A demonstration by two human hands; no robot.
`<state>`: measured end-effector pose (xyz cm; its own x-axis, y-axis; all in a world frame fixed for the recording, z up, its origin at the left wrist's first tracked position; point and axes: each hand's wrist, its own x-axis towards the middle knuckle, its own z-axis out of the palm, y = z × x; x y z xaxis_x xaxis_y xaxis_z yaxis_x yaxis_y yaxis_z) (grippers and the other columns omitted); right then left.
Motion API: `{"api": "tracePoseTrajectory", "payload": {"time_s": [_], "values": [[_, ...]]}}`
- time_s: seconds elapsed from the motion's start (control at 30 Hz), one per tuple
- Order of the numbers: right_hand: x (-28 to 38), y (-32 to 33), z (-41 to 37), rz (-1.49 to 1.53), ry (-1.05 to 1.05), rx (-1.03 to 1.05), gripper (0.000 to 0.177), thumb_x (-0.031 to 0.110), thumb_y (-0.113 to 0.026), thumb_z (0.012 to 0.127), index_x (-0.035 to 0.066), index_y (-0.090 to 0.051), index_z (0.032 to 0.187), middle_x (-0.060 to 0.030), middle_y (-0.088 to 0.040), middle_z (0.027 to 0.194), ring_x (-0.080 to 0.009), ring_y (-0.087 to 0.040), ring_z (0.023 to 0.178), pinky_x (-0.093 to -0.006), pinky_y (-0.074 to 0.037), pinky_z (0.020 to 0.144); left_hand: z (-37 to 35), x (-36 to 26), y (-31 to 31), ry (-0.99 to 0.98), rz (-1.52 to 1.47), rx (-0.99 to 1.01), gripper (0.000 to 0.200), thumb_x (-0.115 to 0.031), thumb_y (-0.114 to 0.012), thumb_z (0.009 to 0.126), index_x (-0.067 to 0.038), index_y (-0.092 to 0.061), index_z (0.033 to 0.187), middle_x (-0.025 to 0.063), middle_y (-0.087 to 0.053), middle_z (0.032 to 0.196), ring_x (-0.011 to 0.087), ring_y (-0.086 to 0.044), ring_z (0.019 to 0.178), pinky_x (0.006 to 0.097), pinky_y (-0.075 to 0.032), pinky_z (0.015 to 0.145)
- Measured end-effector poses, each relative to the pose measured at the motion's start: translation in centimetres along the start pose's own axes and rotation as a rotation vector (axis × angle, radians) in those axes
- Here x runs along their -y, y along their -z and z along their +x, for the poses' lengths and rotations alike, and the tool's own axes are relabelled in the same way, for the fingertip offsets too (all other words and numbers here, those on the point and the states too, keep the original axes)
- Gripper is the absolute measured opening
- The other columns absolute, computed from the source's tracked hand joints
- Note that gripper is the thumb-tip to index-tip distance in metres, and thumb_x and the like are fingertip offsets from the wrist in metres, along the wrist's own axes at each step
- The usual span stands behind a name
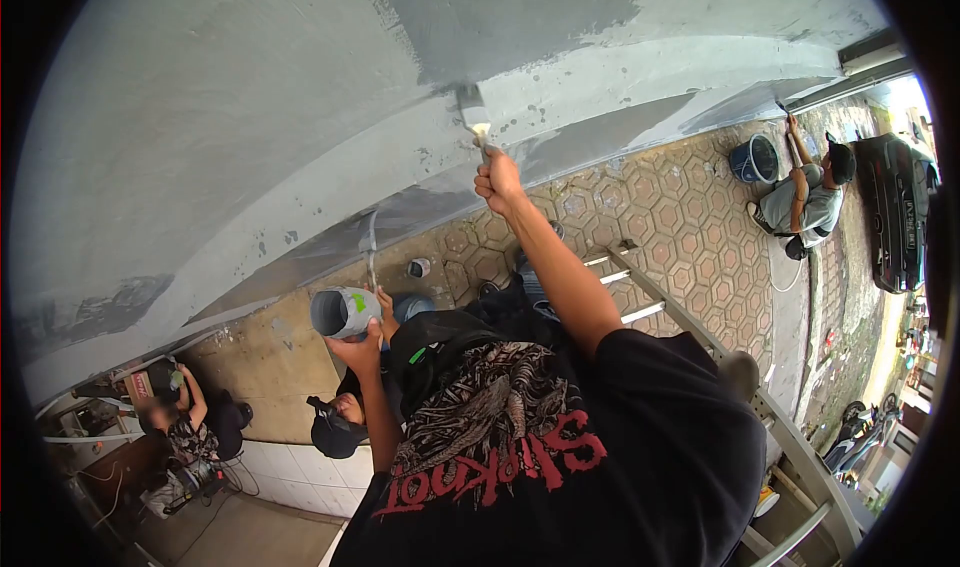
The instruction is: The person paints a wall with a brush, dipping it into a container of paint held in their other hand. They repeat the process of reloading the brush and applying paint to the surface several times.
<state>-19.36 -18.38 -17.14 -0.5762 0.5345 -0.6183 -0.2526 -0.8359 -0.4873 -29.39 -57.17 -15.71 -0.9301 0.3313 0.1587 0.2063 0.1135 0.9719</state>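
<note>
- The paintbrush [474, 115] is gripped in the closed right hand [497, 180]; its bristles are pressed on the grey wall [250, 117].
- A grey cup [340, 312] is clasped from below by the left hand [357, 345], near the chest.

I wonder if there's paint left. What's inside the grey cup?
The grey cup, held in the left hand, tips sideways. Its mouth shows only a dark grey inside. Whether paint sits deeper cannot be told: the cup's own wall hides it.

Your right hand [498, 182] hides the brush [472, 112] handle, your left hand [362, 347] covers part of the grey pot [345, 312], and your torso covers part of the ladder [800, 455].
</note>
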Motion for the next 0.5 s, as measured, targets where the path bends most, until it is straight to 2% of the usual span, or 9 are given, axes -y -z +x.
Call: {"api": "tracePoseTrajectory", "payload": {"time_s": [0.03,0.1,0.17,0.27,0.3,0.37,0.4,0.43,0.5], "values": [[-0.3,0.0,0.2,0.0,0.0,0.001,0.028,0.025,-0.038,0.104,0.015,-0.056,0.123,0.0054,-0.026,0.062,-0.0071,-0.021,0.046,-0.0258,-0.017,0.041,0.0,-0.1,0.2,0.013,0.011,0.013,0.093,-0.012,-0.086,0.072,0.004,-0.03,0.145,0.0234,-0.049,0.138,0.0332,-0.057,0.125,0.0443,-0.049,0.105],[-0.9,-0.1,0.9,0.154,0.129,-0.287,0.028,0.024,-0.039,0.104,0.016,-0.056,0.124,0.0034,-0.03,0.064,-0.0079,-0.023,0.046,-0.026,-0.018,0.041,0.1,-0.1,0.5,0.026,0.022,0.023,0.092,-0.015,-0.086,0.074,0.002,-0.031,0.145,0.0231,-0.049,0.139,0.0328,-0.057,0.125,0.0438,-0.047,0.106],[0.0,0.0,2.9,0.145,0.123,-0.255,0.027,0.024,-0.039,0.104,0.016,-0.056,0.122,0.0018,-0.033,0.065,-0.0082,-0.025,0.046,-0.026,-0.019,0.041,-0.1,0.0,0.9,0.04,0.034,-0.023,0.092,-0.016,-0.087,0.074,0.001,-0.031,0.145,0.0229,-0.048,0.14,0.0339,-0.056,0.126,0.0443,-0.047,0.106],[1.7,-1.7,2.7,-0.163,0.129,0.055,0.034,0.027,-0.042,0.105,0.012,-0.059,0.129,0.0025,-0.036,0.061,-0.0076,-0.029,0.045,-0.0258,-0.022,0.041,0.1,-0.1,1.0,-0.004,0.04,-0.057,0.096,-0.01,-0.086,0.07,0.005,-0.029,0.146,0.0226,-0.049,0.138,0.0327,-0.056,0.125,0.0437,-0.048,0.106],[1.5,-2.2,2.2,-0.159,0.13,0.052,0.034,0.027,-0.042,0.105,0.012,-0.059,0.129,0.0025,-0.036,0.061,-0.0076,-0.029,0.045,-0.0258,-0.022,0.041,0.2,-0.1,1.1,-0.005,0.042,-0.053,0.096,-0.01,-0.086,0.07,0.005,-0.029,0.146,0.0226,-0.049,0.138,0.0327,-0.056,0.125,0.0437,-0.048,0.106],[0.7,-2.7,0.9,-0.465,0.231,-0.039,0.037,0.029,-0.045,0.105,0.01,-0.062,0.132,0.0012,-0.043,0.061,-0.008,-0.033,0.044,-0.0258,-0.025,0.04,0.2,0.0,1.3,-0.004,0.063,-0.031,0.098,-0.013,-0.087,0.07,0.005,-0.028,0.147,0.0217,-0.049,0.139,0.0324,-0.055,0.126,0.0439,-0.046,0.107],[-0.3,-2.2,0.3,-0.439,0.246,-0.097,0.038,0.03,-0.045,0.105,0.008,-0.063,0.131,-0.0016,-0.051,0.064,-0.0086,-0.038,0.045,-0.0265,-0.028,0.04,0.2,0.2,1.4,-0.002,0.062,-0.027,0.098,-0.013,-0.087,0.07,0.005,-0.028,0.147,0.0217,-0.049,0.139,0.0324,-0.055,0.126,0.0439,-0.046,0.107],[-1.5,-1.0,0.4,-0.439,0.247,-0.1,0.038,0.03,-0.045,0.105,0.008,-0.063,0.131,-0.0016,-0.051,0.064,-0.0086,-0.038,0.045,-0.0265,-0.028,0.04,0.3,0.6,1.6,-0.025,0.064,-0.012,0.097,-0.015,-0.087,0.072,0.003,-0.029,0.147,0.0221,-0.048,0.14,0.0337,-0.055,0.127,0.0447,-0.047,0.107],[-3.5,2.1,1.5,-0.447,0.278,-0.302,0.037,0.025,-0.048,0.101,0.004,-0.067,0.126,-0.0045,-0.056,0.067,-0.0106,-0.047,0.055,-0.0291,-0.037,0.05,0.5,1.0,1.4,-0.047,0.059,-0.001,0.095,-0.018,-0.088,0.073,0.001,-0.03,0.146,0.0224,-0.047,0.141,0.0349,-0.054,0.128,0.0456,-0.047,0.107]]}}
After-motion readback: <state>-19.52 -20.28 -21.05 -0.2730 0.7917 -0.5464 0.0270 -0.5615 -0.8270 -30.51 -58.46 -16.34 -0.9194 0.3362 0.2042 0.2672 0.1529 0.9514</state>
